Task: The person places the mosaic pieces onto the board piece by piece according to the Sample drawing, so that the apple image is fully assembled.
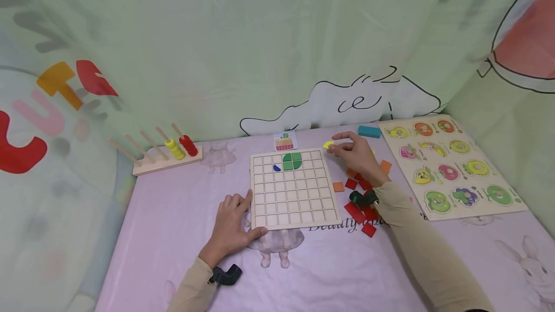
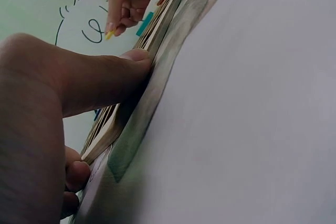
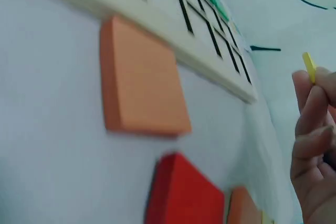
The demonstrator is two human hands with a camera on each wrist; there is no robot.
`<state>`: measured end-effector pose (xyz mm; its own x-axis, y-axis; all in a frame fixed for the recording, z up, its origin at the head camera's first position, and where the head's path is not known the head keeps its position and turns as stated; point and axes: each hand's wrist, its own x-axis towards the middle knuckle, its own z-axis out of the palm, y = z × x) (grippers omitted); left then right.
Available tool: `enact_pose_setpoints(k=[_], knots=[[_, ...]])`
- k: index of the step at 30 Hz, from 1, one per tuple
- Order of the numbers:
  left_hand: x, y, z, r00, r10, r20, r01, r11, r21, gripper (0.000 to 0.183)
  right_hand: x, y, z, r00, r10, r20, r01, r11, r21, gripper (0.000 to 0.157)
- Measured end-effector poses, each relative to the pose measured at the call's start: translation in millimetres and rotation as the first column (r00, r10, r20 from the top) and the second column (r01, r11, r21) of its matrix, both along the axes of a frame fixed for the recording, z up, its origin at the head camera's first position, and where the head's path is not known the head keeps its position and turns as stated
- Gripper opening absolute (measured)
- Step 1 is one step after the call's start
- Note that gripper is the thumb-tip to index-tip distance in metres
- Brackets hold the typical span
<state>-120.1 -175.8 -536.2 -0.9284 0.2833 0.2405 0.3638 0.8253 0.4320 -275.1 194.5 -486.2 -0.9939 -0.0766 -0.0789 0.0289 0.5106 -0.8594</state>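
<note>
From where I stand, the person's right hand (image 1: 354,154) is pinching a small yellow piece (image 1: 328,144) between thumb and fingertips, just off the far right corner of a wooden grid board (image 1: 295,201). In the right wrist view the piece shows edge-on, as a thin slip held upright.

The left hand (image 1: 231,225) is at the near left corner of the board, its thumb stretched against the near edge and its forefinger against the left edge, with the fingers loose rather than clenched.

Four green pieces (image 1: 297,157) sit together on the far part of the board, making a leaf-like shape, and a dark blue piece (image 1: 276,168) lies just left of them. A small picture card (image 1: 284,141) is just beyond the far edge.

To the right of the board, an orange square (image 1: 338,187) lies close beside its edge, and red pieces (image 1: 354,212) are scattered partly under the right forearm. A teal block (image 1: 369,132) lies behind the right hand. Farther right is a fruit puzzle (image 1: 442,158); at the far left stands a bead rack (image 1: 156,163) with yellow and red beads on two posts. Everything rests on a pale purple cloth (image 1: 165,254).
</note>
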Motion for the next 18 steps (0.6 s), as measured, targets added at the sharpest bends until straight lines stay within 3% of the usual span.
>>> enact_pose_setpoints(k=[3, 6, 12, 18], knots=[[0.3, -0.2, 0.0, 1.0, -0.001, -0.003, 0.001, 1.0, 0.004, 0.105, 1.1, -7.6, -1.2, 0.998, -0.055, -0.017, 0.055, 0.998, -0.003, 0.038], [0.5, -0.3, -0.1, 1.0, -0.001, -0.004, 0.001, 1.0, 0.007, 0.105, 4.9, -16.1, 3.3, 0.999, -0.053, 0.003, 0.053, 0.999, -0.013, 0.037], [0.1, -0.5, 0.0, 1.0, 0.0, 0.0, 0.0, 1.0, 0.006, 0.105, 8.3, -32.7, 15.1, 0.994, 0.077, 0.08, -0.071, 0.995, -0.073, 0.04], [-0.1, -0.2, 1.3, 1.0, -0.003, 0.004, 0.003, 1.0, 0.014, 0.104, 8.6, -55.3, 12.4, 0.986, 0.163, 0.038, -0.159, 0.983, -0.092, 0.039]])
